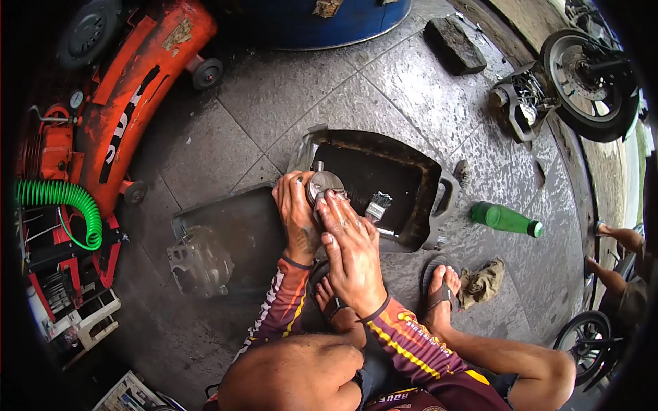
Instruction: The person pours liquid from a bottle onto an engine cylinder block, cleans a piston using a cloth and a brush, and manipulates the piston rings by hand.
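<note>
Evidently, the work was going on over the left end of the black pan (387, 164). There, the left hand (296, 209) grasped a round metal part (325, 183), fingers curled about its side, above the pan's left end. The right hand (351, 240) lay across that part from the pan's near side, its fingers stretched out and resting on the metal rather than clenched; whether anything sat beneath its palm could not be told.

Inside the pan, against its near wall, a brush (376, 208) lay close to the right fingertips, bristles pointing away from the wearer, handle hidden. Just left of the pan stood a dark tray (250, 226), with a metal casing (201, 260) at its near left corner. A green bottle (504, 218) lay on its side right of the pan, and a crumpled rag (482, 283) to the pan's near right, beside a sandalled foot (442, 291). Well left of the pan was a red tank (130, 116); beyond its far side, a blue drum (322, 27); and, far to its right, a motorcycle wheel (565, 68).
</note>
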The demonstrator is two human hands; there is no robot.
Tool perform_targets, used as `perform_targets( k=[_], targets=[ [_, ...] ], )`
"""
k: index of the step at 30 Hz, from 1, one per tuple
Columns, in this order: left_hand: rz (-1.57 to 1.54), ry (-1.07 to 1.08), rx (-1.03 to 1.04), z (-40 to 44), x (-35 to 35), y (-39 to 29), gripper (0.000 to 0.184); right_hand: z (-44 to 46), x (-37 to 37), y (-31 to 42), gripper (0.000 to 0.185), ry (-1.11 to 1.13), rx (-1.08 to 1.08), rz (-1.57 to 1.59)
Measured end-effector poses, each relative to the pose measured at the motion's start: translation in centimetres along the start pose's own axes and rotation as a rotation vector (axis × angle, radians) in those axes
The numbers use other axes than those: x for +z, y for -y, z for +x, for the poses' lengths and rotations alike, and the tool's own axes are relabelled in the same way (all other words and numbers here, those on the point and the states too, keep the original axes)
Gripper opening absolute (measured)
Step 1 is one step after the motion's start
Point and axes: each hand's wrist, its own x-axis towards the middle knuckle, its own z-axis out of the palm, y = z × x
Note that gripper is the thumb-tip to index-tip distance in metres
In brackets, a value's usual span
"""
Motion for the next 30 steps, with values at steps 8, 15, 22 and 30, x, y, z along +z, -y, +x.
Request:
perform_targets(
  k=[8,15,22,30],
  targets=[
    [0.027,-0.007,0.040,0.1,-0.1,0.4,0.032,0.1,0.4,-0.1,0.043,-0.014,0.013,0.053],
    [0.061,-0.015,0.012,-0.2,-0.2,0.3,0.038,0.6,0.6,0.2,0.045,-0.015,0.028,0.036],
    [-0.004,-0.005,-0.148,0.1,-0.6,-0.4,0.036,1.5,0.8,-0.6,0.047,0.016,0.054,0.076],
    [-0.077,0.040,-0.289,0.3,-0.8,-1.1,0.035,1.7,0.7,-1.0,0.048,0.008,0.046,0.079]
  ],
)
